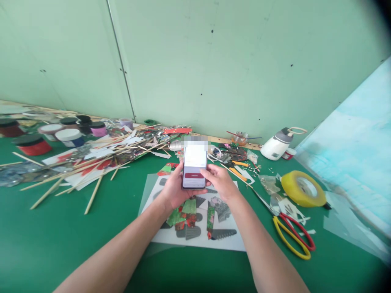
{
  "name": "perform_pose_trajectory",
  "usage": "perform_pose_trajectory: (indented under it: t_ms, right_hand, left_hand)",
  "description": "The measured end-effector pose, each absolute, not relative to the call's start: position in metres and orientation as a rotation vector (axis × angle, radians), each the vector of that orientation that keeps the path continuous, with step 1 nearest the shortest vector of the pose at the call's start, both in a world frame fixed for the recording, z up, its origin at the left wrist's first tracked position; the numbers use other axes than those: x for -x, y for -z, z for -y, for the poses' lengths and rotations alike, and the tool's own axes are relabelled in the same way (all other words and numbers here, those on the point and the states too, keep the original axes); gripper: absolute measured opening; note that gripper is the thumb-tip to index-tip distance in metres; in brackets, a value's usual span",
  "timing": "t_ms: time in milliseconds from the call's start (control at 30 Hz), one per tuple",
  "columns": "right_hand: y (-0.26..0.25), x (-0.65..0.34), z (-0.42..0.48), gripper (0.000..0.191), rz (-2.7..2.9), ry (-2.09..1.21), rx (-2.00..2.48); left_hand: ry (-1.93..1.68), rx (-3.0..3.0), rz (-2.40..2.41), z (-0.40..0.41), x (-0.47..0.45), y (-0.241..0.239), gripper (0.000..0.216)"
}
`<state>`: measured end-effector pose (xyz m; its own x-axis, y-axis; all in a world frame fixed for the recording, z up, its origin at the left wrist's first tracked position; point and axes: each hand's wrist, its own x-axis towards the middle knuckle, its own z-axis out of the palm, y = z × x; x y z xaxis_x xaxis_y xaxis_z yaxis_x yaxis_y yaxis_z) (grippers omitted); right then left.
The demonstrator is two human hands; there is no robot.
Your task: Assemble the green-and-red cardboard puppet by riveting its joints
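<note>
Both hands are around an upright smartphone (194, 158) with a lit white screen and a dark red button. My left hand (173, 188) grips its left side and lower edge. On the other side, my right hand (222, 182) has its thumb over the lower right of the screen and its fingers curled at the right edge. Beneath them lies a white sheet (221, 243) printed with dark grey shapes. Painted green and red cut-out pieces (180, 217) rest on that sheet, and a narrow green piece (210, 215) lies farther right. My forearms cover parts of the sheet.
Red-and-yellow-handled scissors (293, 238) and a yellow tape roll (303, 188) lie to the right. Behind them stands a white bottle (276, 144). Orange-handled pliers (238, 173) are nearer the middle. At left are paint jars (32, 145) and scattered wooden sticks (93, 194).
</note>
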<state>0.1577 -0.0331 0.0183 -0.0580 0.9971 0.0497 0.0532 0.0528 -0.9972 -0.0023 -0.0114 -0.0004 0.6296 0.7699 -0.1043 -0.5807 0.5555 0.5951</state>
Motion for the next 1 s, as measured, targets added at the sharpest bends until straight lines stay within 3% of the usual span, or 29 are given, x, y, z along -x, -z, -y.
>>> perform_pose_trajectory:
  t_ms: [367,1000]
  right_hand:
    - [-0.0122,-0.1560,0.0299,0.052,1.246,-1.106,1.214]
    - [-0.0109,-0.1541,0.0319,0.053,1.223,-1.071,1.236]
  left_hand:
    - [-0.784,-0.611,-0.360,0.0107,0.0021,0.0029,0.057]
    - [-0.810,-0.604,-0.402,0.0144,0.0017,-0.0036,0.053]
